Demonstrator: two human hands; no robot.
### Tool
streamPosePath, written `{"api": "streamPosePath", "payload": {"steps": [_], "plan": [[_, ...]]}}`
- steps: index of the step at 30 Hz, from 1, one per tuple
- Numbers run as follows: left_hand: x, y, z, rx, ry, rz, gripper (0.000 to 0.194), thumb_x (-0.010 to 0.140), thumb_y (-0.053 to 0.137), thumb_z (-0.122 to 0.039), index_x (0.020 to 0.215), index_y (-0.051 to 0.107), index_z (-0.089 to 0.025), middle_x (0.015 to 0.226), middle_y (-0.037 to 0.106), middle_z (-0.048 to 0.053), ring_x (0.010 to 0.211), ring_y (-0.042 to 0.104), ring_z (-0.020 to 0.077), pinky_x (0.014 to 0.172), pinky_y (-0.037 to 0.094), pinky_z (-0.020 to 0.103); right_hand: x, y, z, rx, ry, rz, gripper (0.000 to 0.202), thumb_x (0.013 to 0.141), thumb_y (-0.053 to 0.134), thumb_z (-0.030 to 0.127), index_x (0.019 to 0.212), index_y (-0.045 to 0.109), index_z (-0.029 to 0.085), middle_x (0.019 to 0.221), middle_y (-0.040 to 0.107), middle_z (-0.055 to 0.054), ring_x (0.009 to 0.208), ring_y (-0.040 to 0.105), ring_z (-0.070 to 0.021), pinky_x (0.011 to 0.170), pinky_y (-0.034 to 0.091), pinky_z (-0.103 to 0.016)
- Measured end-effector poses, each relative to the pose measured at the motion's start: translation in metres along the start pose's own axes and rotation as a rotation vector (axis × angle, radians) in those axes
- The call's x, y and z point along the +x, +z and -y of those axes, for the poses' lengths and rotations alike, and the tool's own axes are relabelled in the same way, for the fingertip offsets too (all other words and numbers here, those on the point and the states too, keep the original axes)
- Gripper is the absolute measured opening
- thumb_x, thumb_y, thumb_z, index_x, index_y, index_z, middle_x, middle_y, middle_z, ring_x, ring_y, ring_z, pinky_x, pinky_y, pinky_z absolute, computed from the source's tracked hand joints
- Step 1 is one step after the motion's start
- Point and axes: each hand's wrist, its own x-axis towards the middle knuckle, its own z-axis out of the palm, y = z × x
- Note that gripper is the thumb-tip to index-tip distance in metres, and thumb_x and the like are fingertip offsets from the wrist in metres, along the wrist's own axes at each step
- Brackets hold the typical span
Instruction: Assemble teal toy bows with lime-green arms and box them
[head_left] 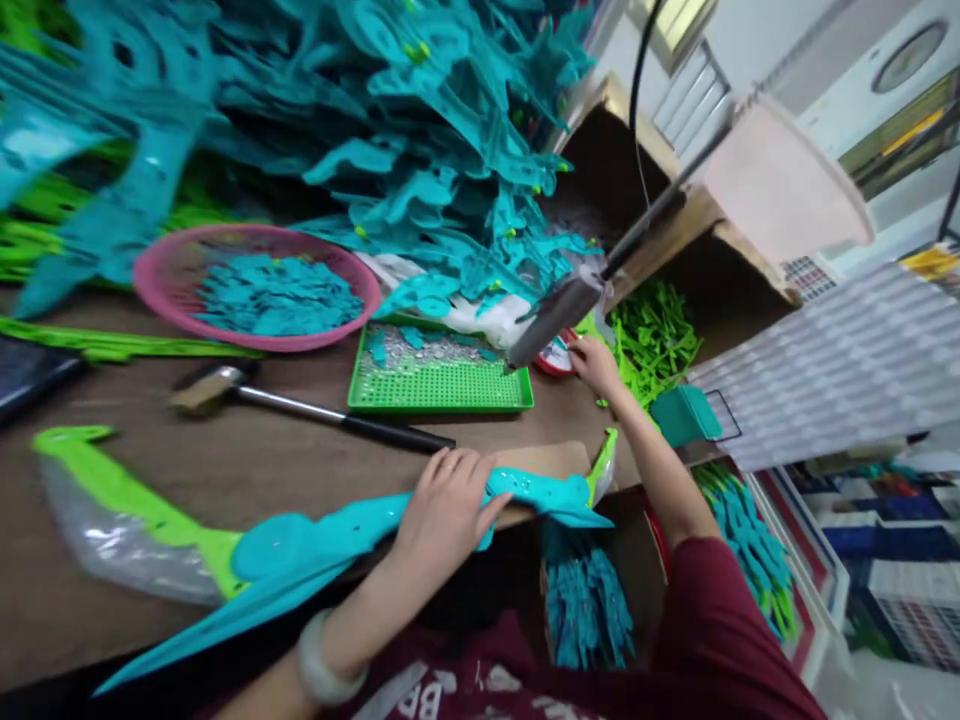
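My left hand [448, 505] lies over the middle of a long teal plastic piece [345, 530], which looks like a toy bow. Its fingers are bent over the piece and hold it at the table's front edge. Lime-green curved arms [142, 490] join it at both ends, with clear plastic film along the left one. Out to the right, my right hand [596, 365] reaches to a small red-rimmed dish [556, 356]. Its fingertips are drawn together at the dish, and whatever they pinch is too small to make out. A grey screwdriver [555, 315] hangs just left of that hand.
A hammer [300, 404] lies behind the bow. Beyond it are a green tray [442, 403] with small metal bits and a pink basin [255, 335] of teal parts. Teal parts [450, 120] pile high at the back. Boxes of green parts [652, 335] stand right.
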Motion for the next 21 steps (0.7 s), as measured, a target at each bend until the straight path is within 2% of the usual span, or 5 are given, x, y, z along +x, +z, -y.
{"api": "streamPosePath", "payload": {"steps": [3, 7, 11, 15, 21], "plan": [[0.004, 0.003, 0.001, -0.077, -0.061, 0.094, 0.030, 0.095, 0.059, -0.038, 0.111, 0.065, -0.014, 0.101, 0.072, 0.013, 0.101, 0.064, 0.0328, 0.093, 0.051, 0.049, 0.032, 0.016, -0.014, -0.014, 0.000, 0.179, 0.009, 0.080, 0.068, 0.019, 0.082, 0.074, 0.012, 0.095, 0.069, -0.016, 0.095, 0.060, -0.0270, 0.082, 0.049, -0.035], [0.006, 0.005, 0.003, -0.148, -0.098, 0.148, 0.023, 0.097, 0.054, -0.036, 0.108, 0.063, -0.019, 0.106, 0.071, 0.012, 0.107, 0.064, 0.0325, 0.096, 0.048, 0.050, 0.048, 0.033, -0.016, -0.011, -0.012, 0.276, 0.013, 0.083, 0.063, 0.011, 0.090, 0.073, 0.012, 0.111, 0.068, -0.019, 0.114, 0.055, -0.0325, 0.089, 0.048, -0.038], [0.006, 0.003, 0.006, -0.162, -0.106, 0.194, 0.028, 0.098, 0.049, -0.043, 0.110, 0.060, -0.019, 0.108, 0.071, 0.013, 0.106, 0.064, 0.0315, 0.097, 0.048, 0.049, 0.046, 0.033, -0.018, -0.007, -0.024, 0.259, 0.025, 0.089, 0.048, 0.009, 0.103, 0.069, 0.011, 0.123, 0.064, -0.020, 0.119, 0.053, -0.0332, 0.092, 0.046, -0.041], [0.008, 0.001, 0.002, -0.116, -0.059, 0.201, 0.044, 0.098, 0.049, -0.053, 0.122, 0.056, -0.017, 0.117, 0.068, 0.016, 0.112, 0.062, 0.0333, 0.097, 0.048, 0.048, 0.044, 0.034, -0.026, 0.054, -0.047, 0.202, 0.029, 0.091, 0.043, 0.008, 0.113, 0.061, 0.012, 0.113, 0.067, -0.017, 0.101, 0.060, -0.0277, 0.087, 0.046, -0.039], [0.010, 0.001, -0.007, -0.070, -0.065, 0.202, 0.061, 0.088, 0.058, -0.070, 0.110, 0.059, -0.014, 0.100, 0.069, 0.015, 0.099, 0.065, 0.0346, 0.084, 0.053, 0.047, 0.040, 0.033, -0.041, 0.233, -0.140, 0.049, 0.022, 0.086, 0.044, 0.003, 0.082, 0.060, 0.018, 0.094, 0.065, -0.010, 0.089, 0.058, -0.0227, 0.084, 0.044, -0.036]]}}
